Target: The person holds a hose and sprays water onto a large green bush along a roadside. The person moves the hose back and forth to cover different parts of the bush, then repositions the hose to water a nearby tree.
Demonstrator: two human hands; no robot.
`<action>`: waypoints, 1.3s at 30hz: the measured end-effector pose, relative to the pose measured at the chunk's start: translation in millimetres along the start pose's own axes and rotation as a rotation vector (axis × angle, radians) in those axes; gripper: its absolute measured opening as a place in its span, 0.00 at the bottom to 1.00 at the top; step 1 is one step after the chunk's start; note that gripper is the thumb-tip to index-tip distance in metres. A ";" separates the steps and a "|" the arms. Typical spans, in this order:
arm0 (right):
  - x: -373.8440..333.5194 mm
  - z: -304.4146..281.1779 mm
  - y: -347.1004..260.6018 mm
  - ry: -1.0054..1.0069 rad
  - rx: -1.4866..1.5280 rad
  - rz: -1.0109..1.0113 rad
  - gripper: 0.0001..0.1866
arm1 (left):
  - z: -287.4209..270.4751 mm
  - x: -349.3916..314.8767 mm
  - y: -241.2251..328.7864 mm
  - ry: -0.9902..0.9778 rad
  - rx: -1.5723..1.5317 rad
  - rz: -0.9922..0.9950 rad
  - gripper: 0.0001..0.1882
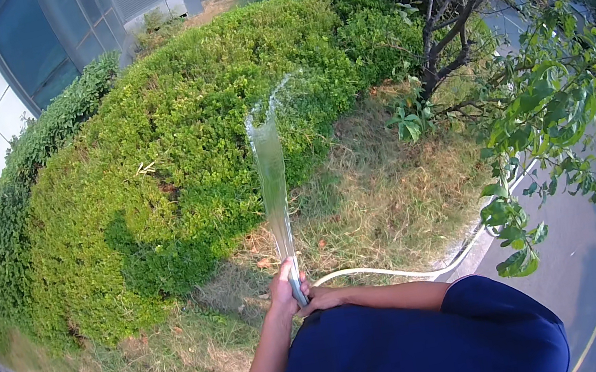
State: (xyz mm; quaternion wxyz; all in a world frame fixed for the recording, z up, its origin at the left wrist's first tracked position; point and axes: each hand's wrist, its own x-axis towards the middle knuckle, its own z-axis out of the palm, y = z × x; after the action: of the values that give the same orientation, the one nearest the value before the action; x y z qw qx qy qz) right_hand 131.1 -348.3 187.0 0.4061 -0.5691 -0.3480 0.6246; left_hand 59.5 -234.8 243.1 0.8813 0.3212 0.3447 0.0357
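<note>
My left hand (pixel 282 289) is wrapped round the grey front end of a garden hose (pixel 298 290), held close before my body. My right hand (pixel 322 298) is closed round the hose just behind it, with part of its grip hidden. A wide sheet of water (pixel 272 170) shoots forward from the hose and breaks into drops over a green hedge (pixel 201 123). From behind my right hand, the pale length of the hose curves away to the right across dry grass.
Dry grass (pixel 382 172) lies between the hedge and a curb. A small tree (pixel 447 43) leans over at the right, its leafy branches hanging above the paved road (pixel 574 234). A glass-fronted building (pixel 38 48) stands beyond the hedge at the upper left.
</note>
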 end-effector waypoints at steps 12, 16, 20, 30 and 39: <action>-13.8 -1.7 -0.7 -0.031 -0.198 0.120 0.22 | 13.8 -1.4 -17.1 -0.026 0.267 0.031 0.25; -9.0 -7.9 18.9 -0.053 -0.173 0.025 0.22 | 15.0 -2.5 -22.4 -0.029 0.266 0.063 0.26; 0.9 -16.3 37.0 -0.110 -0.140 -0.076 0.26 | 17.3 -2.3 -26.1 -0.010 0.228 0.094 0.26; 10.6 -23.1 54.2 -0.021 -0.197 0.042 0.42 | 24.7 -10.1 -34.3 0.123 0.067 0.315 0.27; -0.5 -21.9 33.9 -0.056 -0.106 0.017 0.33 | 23.8 -5.5 -27.3 0.157 0.154 0.176 0.24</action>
State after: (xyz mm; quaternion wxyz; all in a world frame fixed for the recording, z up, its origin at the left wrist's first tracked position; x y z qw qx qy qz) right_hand 149.0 -363.9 154.4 0.3601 -0.5751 -0.3870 0.6244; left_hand 66.0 -270.9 243.5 0.8179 0.4129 0.3849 0.1114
